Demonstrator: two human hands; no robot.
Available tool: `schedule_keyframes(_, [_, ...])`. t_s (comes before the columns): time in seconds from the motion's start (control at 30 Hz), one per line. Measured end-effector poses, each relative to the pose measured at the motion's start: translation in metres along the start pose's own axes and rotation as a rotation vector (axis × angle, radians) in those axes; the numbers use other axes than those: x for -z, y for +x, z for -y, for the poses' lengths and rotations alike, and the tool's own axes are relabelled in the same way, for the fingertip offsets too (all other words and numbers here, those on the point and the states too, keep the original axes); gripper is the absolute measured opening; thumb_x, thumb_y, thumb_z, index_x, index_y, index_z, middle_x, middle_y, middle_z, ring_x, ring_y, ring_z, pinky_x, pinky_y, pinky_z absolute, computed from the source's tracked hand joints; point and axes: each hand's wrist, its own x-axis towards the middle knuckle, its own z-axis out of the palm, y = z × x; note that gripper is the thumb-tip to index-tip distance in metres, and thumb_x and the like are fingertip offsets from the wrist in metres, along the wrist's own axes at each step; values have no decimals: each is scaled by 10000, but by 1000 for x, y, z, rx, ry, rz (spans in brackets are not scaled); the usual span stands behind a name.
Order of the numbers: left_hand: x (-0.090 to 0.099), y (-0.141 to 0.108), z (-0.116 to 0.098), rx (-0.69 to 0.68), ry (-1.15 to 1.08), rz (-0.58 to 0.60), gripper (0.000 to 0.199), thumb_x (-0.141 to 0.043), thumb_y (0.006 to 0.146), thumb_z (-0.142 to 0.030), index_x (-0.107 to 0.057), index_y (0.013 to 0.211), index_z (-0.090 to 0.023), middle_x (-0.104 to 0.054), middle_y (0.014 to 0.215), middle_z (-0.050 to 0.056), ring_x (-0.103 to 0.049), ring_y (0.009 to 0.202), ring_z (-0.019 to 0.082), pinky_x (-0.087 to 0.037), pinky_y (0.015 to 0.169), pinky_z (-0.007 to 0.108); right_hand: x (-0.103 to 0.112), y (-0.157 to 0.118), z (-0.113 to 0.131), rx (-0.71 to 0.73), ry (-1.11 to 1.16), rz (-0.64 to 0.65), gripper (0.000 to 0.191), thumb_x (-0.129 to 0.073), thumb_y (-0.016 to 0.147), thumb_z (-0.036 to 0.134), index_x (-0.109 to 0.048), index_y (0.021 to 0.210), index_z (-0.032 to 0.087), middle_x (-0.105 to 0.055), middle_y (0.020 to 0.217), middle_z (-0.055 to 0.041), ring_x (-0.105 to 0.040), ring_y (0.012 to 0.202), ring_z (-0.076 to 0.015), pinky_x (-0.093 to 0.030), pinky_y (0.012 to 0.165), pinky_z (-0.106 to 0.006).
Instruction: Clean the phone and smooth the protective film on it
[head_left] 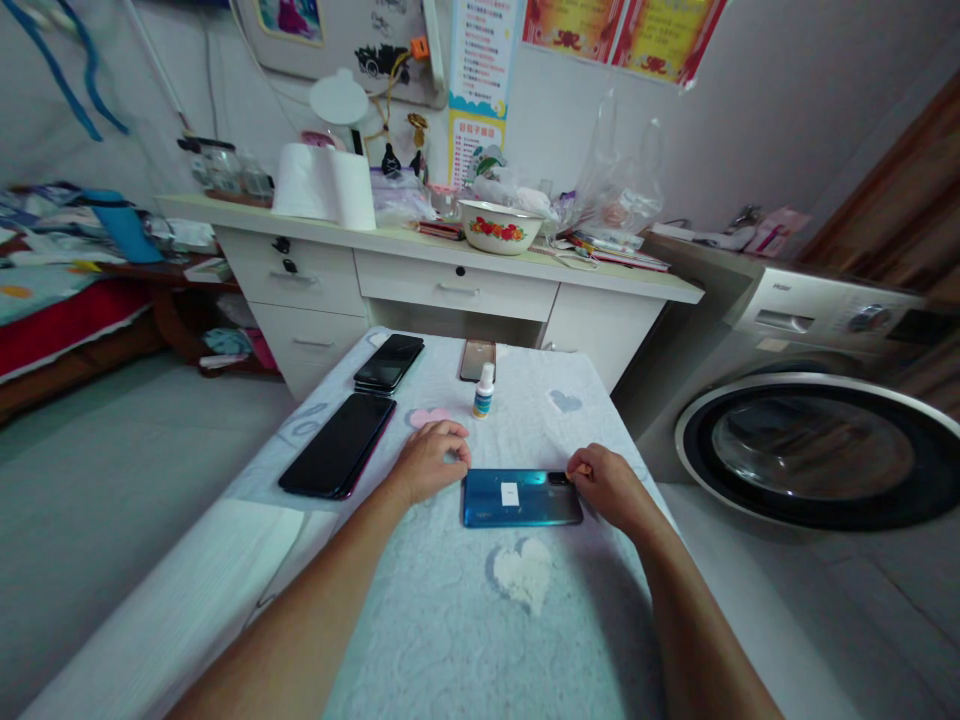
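A blue phone (540,505) lies back up on the cloth-covered table, with a small white sticker on it and its camera block at the right end. My left hand (431,460) rests by the phone's upper left corner, its thumb and forefinger apart and the thumb tip close to the corner. At the camera end, my right hand (604,482) is closed in a pinch. A bit of orange shows at its fingertips, too small to name. Beyond the phone stands a small white bottle (484,393) with a blue and yellow label.
On the table's left side lie a large black phone (337,447) and a stack of dark phones (390,362). A brownish phone or case (478,361) lies at the far edge. Behind are a white desk (457,290) and a flowered bowl (500,228); a washing machine (795,400) stands right.
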Motion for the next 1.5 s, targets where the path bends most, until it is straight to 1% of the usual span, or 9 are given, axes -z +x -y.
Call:
schedule_keyframes(0.3, [4, 1, -8, 41, 8, 22, 106, -575, 684, -241, -681, 685, -228, -602, 1125, -3, -498, 1119, 229, -363, 1000, 365, 4, -3, 1, 16, 27, 23, 163, -505, 751, 116, -661, 747, 164, -606, 750, -30, -529, 687, -127, -338, 625, -219])
schedule_keyframes(0.57, [4, 1, -14, 105, 7, 47, 106, -562, 663, -199, -666, 665, -222, -585, 1133, 12, -498, 1115, 234, -348, 993, 402, 2, -3, 7, 48, 45, 38, 179, -488, 732, 88, -649, 726, 166, -592, 743, -25, -520, 677, -117, -336, 626, -216])
schedule_keyframes(0.67, [5, -1, -12, 86, 2, 49, 130, -553, 651, -167, -667, 668, -228, -582, 1141, 9, -493, 1119, 234, -346, 991, 406, 2, -4, 11, 64, 54, 36, 181, -481, 747, 92, -645, 730, 166, -584, 745, -23, -517, 675, -115, -335, 624, -216])
schedule_keyframes(0.83, [5, -4, -9, 6, -16, 42, 179, -535, 647, -120, -665, 696, -233, -583, 1156, 3, -470, 1151, 226, -321, 1021, 399, -4, -5, 17, 101, 81, 33, 171, -497, 750, 82, -642, 744, 171, -574, 770, -19, -515, 685, -110, -337, 632, -212])
schedule_keyframes(1.0, [5, -6, -10, -10, 1, 35, 172, -545, 644, -123, -658, 715, -232, -577, 1158, 8, -467, 1146, 232, -321, 1013, 409, -13, -4, 25, 131, 103, 12, 172, -495, 777, 80, -640, 762, 171, -557, 799, -19, -513, 693, -105, -348, 645, -207])
schedule_keyframes(1.1, [6, -7, -10, -13, 9, 38, 162, -550, 648, -135, -654, 723, -234, -572, 1168, 7, -458, 1157, 237, -315, 1015, 417, -14, -2, 25, 117, 98, -7, 153, -509, 794, 98, -643, 783, 171, -555, 818, -19, -517, 702, -106, -355, 661, -211])
schedule_keyframes(1.27, [6, -7, -11, -28, 2, 42, 138, -552, 664, -161, -650, 726, -235, -578, 1160, 8, -465, 1149, 239, -319, 1014, 416, -15, 0, 20, 72, 77, -39, 146, -509, 834, 141, -649, 824, 179, -565, 859, -26, -540, 772, -124, -372, 721, -225])
schedule_keyframes(1.4, [6, -7, -11, -34, -8, 39, 133, -544, 664, -160, -646, 714, -229, -587, 1146, 10, -474, 1141, 235, -323, 1017, 409, -16, 0, 19, 10, 62, -68, 153, -502, 845, 147, -652, 843, 180, -569, 872, -35, -553, 819, -138, -378, 761, -233])
schedule_keyframes(1.5, [7, -7, -12, -28, -11, 42, 135, -540, 665, -161, -646, 712, -229, -589, 1146, 10, -473, 1144, 237, -321, 1016, 412, -16, 0, 19, 9, 58, -72, 157, -500, 842, 139, -652, 843, 180, -567, 871, -33, -552, 822, -136, -375, 761, -230])
